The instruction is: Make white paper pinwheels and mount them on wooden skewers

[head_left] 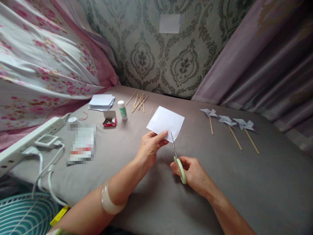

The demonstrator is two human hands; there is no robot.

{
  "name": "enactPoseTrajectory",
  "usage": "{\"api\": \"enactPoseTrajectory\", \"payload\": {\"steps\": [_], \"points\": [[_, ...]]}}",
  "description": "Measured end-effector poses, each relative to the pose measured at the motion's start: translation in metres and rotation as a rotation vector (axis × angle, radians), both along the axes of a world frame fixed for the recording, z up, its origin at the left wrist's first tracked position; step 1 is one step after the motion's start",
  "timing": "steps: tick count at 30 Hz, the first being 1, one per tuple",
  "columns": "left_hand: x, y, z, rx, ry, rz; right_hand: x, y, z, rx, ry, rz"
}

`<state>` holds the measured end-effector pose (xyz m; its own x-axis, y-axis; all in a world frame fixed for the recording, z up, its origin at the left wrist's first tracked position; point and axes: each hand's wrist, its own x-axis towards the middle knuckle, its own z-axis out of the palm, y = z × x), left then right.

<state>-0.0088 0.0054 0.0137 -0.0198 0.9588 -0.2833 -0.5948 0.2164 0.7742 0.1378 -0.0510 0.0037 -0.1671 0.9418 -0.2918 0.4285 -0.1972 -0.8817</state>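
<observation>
A square of white paper (pixel 166 120) is pinched at its near edge by my left hand (pixel 153 145), thumb on top. My right hand (pixel 192 169) grips scissors (pixel 181 171) with pale green handles. Their blades point away from me and meet the paper's near corner, just right of my left thumb. How far any cut reaches into the sheet I cannot tell. To the right, several paper pinwheels (pixel 227 120) on wooden sticks lie in a row on the grey cloth surface (pixel 156 202).
At the back left are a stack of white paper (pixel 101 101), a glue stick (pixel 122 110), loose wooden sticks (pixel 139 102) and a small open red box (pixel 110 120). A blurred packet (pixel 83 143) lies near a white power strip (pixel 29 143) with cables. A fan (pixel 26 213) stands at the lower left.
</observation>
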Motion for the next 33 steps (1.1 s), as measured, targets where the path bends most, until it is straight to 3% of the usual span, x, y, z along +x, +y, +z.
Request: {"api": "enactPoseTrajectory", "payload": {"steps": [19,33], "points": [[0.002,-0.001,-0.003,0.014,-0.016,-0.008,-0.002,0.001,0.002,0.029,-0.005,-0.039],[0.001,-0.001,-0.001,0.020,-0.010,-0.016,0.001,0.000,-0.008,0.077,-0.037,-0.069]]}}
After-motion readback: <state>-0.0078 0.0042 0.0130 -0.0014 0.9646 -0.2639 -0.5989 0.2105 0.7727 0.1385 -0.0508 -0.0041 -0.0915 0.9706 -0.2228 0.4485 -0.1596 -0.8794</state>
